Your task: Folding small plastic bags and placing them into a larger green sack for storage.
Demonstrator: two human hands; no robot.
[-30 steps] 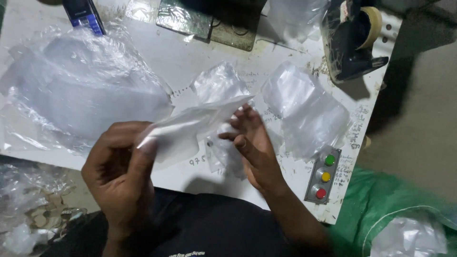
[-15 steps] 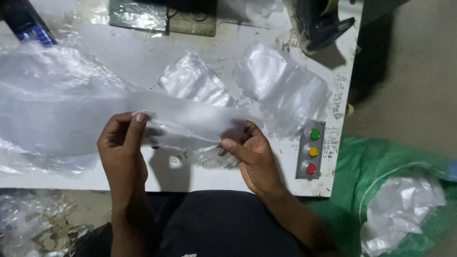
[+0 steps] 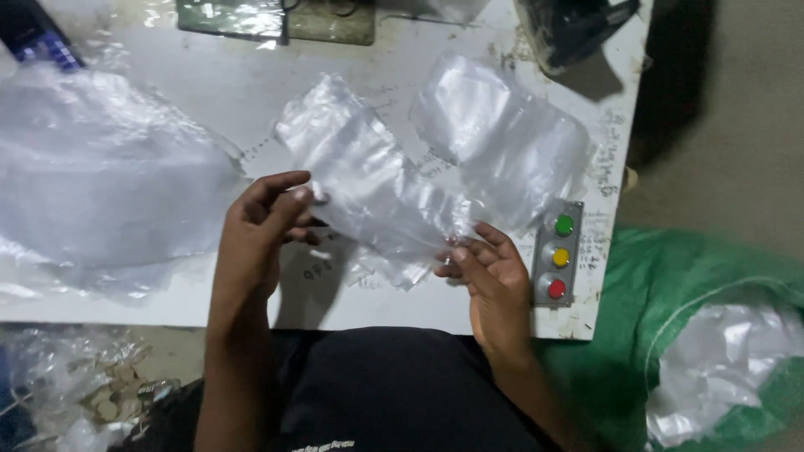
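My left hand (image 3: 261, 230): fingers pinching the upper-left edge of one clear plastic bag (image 3: 381, 197). My right hand (image 3: 494, 280): fingers pinching its lower-right edge. Bag is stretched between both hands, slanting, held just above the white table (image 3: 251, 100).

Counts around it:
- 1 loose heap of clear bags (image 3: 502, 138) on the table, just behind the held bag, right of centre. Can't count single bags in it.
- 1 big crumpled clear plastic sheet (image 3: 100, 180) on the table's left side, near my left hand.
- 1 grey button box (image 3: 557, 255) at the table's right edge, just beside my right hand, 3 buttons: green, yellow, red, top to bottom.
- 1 green woven sack (image 3: 678, 335) on the floor to the right, open, clear plastic inside.
- 1 dark plate-like thing (image 3: 276, 18) at the far table edge, partly cut off.
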